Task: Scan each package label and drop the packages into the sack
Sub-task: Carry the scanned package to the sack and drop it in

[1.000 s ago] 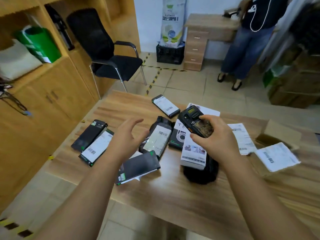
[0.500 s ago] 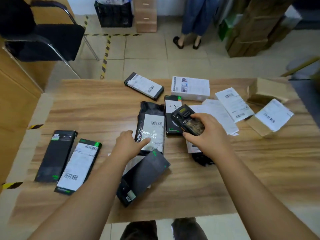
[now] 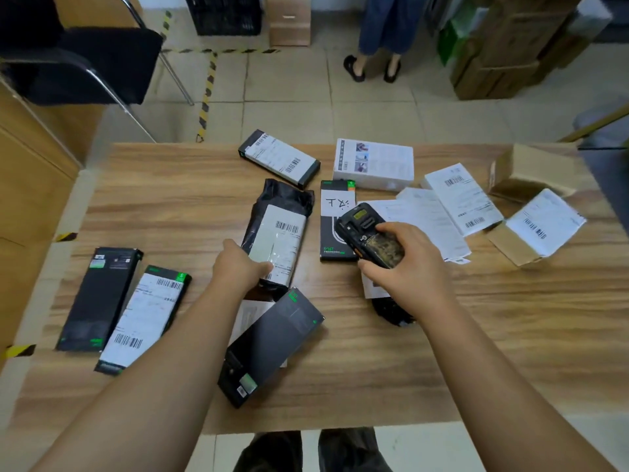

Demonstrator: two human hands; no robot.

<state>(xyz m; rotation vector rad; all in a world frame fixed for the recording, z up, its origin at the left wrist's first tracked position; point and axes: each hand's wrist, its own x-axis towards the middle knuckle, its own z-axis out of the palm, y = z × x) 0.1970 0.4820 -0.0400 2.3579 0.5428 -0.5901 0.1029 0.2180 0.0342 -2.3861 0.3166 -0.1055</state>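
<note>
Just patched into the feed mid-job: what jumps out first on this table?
The two hands at centre: the right hand holds a black handheld scanner, while the left hand has its grip on the near end of a black poly-bag parcel with a white barcode label. Around them, boxed packages and loose labels lie scattered over the wooden table.

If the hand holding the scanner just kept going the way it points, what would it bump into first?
Probably the black box with a handwritten white note. The right hand holds the scanner pointing away and slightly left, its tip already over that box. Height above the box is unclear, so it might pass over toward the white box.
</note>
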